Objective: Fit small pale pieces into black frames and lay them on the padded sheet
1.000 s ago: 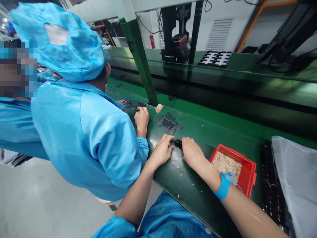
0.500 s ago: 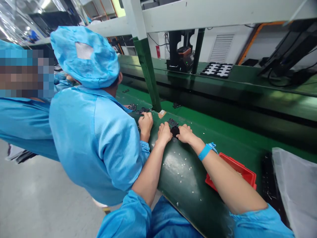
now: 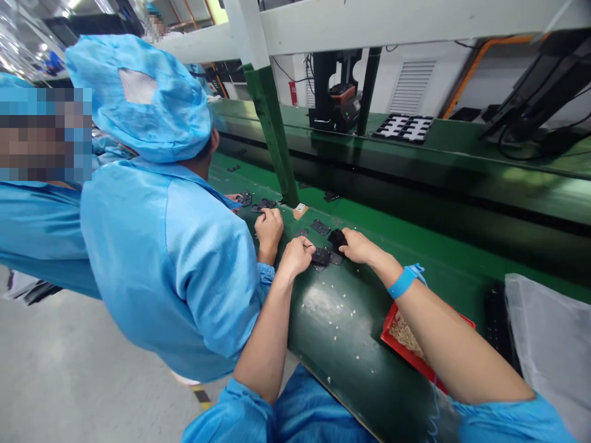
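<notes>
My left hand (image 3: 297, 256) is closed in a pinch at the left end of a small black plastic part (image 3: 321, 256), just above the green bench. My right hand (image 3: 359, 245), with a blue band around the wrist, grips a darker black piece (image 3: 337, 239) by its right side. Below the two hands lie further flat dark parts, partly covered. A flat black plate with holes (image 3: 320, 227) rests on the bench just beyond them. The fingertips of both hands are partly hidden, and fine details of the parts are too small to make out.
Under my right forearm stands a red bin (image 3: 392, 321) of small pale pieces. Similar pale bits dot the green bench (image 3: 323, 338). A co-worker in blue (image 3: 203, 246) sits close on the left, a hand (image 3: 269, 227) near mine. A green post (image 3: 272, 129) rises behind.
My hands have moved apart: the left toward me and left, the right slightly rightward with the black piece. Parts between them now show. My right forearm has shifted, uncovering the bin's pale contents.
</notes>
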{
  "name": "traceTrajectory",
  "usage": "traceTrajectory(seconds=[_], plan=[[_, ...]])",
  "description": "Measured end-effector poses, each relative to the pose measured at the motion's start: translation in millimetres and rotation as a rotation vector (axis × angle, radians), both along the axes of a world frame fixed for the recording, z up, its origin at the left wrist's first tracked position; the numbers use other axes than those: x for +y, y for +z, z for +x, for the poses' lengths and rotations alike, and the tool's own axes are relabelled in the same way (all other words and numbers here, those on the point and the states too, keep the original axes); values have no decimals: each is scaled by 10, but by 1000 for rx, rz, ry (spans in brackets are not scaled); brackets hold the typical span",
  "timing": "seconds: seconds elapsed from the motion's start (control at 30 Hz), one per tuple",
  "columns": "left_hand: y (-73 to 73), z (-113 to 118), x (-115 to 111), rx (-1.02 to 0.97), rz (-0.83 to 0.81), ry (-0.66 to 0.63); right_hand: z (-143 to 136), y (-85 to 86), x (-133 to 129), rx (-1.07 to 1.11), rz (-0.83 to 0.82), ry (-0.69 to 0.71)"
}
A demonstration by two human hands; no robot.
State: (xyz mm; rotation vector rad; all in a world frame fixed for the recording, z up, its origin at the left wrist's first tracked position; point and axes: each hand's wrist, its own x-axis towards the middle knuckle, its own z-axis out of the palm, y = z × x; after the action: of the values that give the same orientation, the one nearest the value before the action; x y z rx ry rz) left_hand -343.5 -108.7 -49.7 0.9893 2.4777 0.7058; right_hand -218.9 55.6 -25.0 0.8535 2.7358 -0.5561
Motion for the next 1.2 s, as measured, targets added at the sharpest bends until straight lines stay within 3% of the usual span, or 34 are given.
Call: traceTrajectory(seconds=[0.1, 0.23, 0.37, 0.5, 0.67, 0.93, 1.2], plan=[[-38, 28, 24, 11, -46, -8, -7, 25, -24, -22, 16, 25], [-54, 97, 40, 47, -58, -44, -57, -17, -293, -67, 76, 44], [-81, 220, -51, 75, -32, -101, -46, -61, -553, -109, 123, 55], [-156, 398, -189, 105, 36, -153, 64, -43, -640, -122, 130, 88], [-234, 534, -342, 106, 144, -221, 254, 4, -644, -87, 83, 144], [-298, 567, -562, 33, 300, -346, 627, 55, -554, 71, 65, 141], [-297, 659, -632, -22, 295, -408, 935, 57, -290, 208, 73, 97]])
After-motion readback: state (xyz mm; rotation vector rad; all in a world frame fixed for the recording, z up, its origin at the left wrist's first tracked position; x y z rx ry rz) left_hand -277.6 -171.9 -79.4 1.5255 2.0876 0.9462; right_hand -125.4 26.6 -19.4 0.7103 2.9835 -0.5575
